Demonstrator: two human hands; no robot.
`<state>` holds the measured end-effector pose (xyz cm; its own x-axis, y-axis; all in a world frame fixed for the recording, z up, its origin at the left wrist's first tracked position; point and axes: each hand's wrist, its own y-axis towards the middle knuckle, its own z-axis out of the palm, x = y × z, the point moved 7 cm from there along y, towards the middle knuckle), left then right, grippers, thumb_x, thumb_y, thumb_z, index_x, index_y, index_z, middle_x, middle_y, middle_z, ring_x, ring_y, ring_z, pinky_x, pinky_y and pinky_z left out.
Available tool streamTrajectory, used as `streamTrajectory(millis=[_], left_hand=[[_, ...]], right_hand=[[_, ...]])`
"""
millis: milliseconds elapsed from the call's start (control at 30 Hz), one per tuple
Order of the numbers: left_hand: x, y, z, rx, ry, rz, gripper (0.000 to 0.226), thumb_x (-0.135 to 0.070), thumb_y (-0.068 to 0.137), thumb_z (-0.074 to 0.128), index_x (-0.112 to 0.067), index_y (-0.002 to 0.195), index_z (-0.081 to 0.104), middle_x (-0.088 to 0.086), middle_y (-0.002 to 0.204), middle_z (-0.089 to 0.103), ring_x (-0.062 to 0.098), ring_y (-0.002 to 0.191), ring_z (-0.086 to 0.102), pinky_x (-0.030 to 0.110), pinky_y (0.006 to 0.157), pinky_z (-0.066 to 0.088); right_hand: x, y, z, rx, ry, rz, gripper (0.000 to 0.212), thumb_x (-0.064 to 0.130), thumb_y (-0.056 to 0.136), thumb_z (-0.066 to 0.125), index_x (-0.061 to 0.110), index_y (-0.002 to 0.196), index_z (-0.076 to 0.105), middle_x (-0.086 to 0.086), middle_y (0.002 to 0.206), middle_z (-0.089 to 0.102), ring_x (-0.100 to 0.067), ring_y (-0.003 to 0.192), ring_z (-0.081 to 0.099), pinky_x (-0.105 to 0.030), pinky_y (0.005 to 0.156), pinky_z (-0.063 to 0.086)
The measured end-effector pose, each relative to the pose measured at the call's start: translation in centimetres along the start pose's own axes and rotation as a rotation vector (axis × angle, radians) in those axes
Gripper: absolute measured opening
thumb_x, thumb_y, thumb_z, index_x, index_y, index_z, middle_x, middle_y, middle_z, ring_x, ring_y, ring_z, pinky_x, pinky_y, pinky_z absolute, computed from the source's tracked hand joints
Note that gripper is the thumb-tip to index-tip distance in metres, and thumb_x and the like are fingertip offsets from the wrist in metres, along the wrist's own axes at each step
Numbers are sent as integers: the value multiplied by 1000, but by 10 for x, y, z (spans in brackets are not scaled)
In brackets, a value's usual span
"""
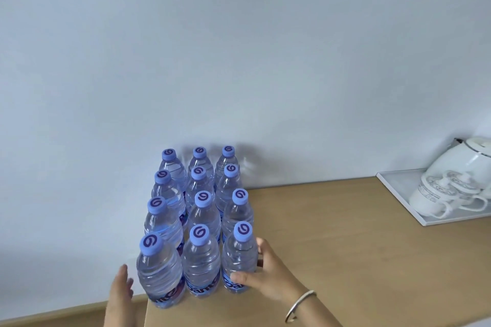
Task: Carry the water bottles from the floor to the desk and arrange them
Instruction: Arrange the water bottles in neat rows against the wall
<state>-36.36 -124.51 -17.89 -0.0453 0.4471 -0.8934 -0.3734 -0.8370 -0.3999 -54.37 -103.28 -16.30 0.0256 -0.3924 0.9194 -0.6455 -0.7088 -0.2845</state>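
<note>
While our right hand [268, 277] grips the nearest right-column bottle [239, 260], our left hand [121, 292] hovers open beside the nearest left one. Between the hands, twelve capped water bottles [199, 210] stand in three columns at the desk's [332, 247] left edge. Right of our right hand, bare desktop runs to a tray [393, 180] holding cups [430, 199] and a kettle [467, 159].

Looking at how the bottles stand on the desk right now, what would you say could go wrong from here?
1. The front-left bottle stands right at the desk corner; a nudge from the left hand beside it could tip it off.
2. The bottles are packed tight, so the right hand pushing on the front-right bottle might topple its neighbours.
</note>
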Motion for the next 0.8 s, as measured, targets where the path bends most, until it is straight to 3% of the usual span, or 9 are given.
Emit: streamTrajectory(millis=[100,167,267,433,567,700,800], left_hand=[[31,6,15,77,-40,-285,53,-50,95,35,-22,139,42,5,147,39,24,136,35,40,112,26],[37,5,18,99,-36,-335,52,-55,91,40,-24,132,51,3,142,47,24,130,42,41,104,34],[34,2,22,108,-4,-319,39,-57,89,41,-29,111,59,2,132,55,25,124,49,40,98,38],[30,-5,28,189,49,-211,44,-55,91,34,-30,110,65,0,120,65,23,116,55,46,107,35],[31,-6,28,194,45,-193,41,-54,93,31,-39,84,69,-19,92,71,6,94,59,35,95,39],[34,-6,29,209,12,-209,43,-55,93,29,-38,85,68,-23,82,72,0,90,57,29,83,41],[37,-6,31,202,12,-214,40,-56,92,30,-39,89,66,-24,86,70,0,92,56,31,87,39]], right_hand=[[-4,4,1,20,70,25,64,22,70,81,26,120,41,20,109,59,16,93,56,-2,70,43],[-4,6,5,72,54,9,48,15,70,79,27,105,47,26,96,67,19,89,57,-1,70,43],[-6,9,12,76,49,-21,54,16,62,82,28,102,48,25,98,67,15,94,59,-5,75,45],[-29,19,14,-32,79,-15,80,16,54,87,25,121,43,5,119,62,-3,109,59,-19,88,48],[-36,22,14,-53,75,-13,85,15,54,88,23,125,42,7,120,63,-4,111,59,-26,95,48],[-38,23,13,-55,64,-30,80,14,55,87,22,123,46,7,117,65,-6,109,61,-23,93,48],[-42,23,11,-71,67,-26,81,20,52,87,21,122,47,7,114,66,-7,106,62,-26,93,49]])
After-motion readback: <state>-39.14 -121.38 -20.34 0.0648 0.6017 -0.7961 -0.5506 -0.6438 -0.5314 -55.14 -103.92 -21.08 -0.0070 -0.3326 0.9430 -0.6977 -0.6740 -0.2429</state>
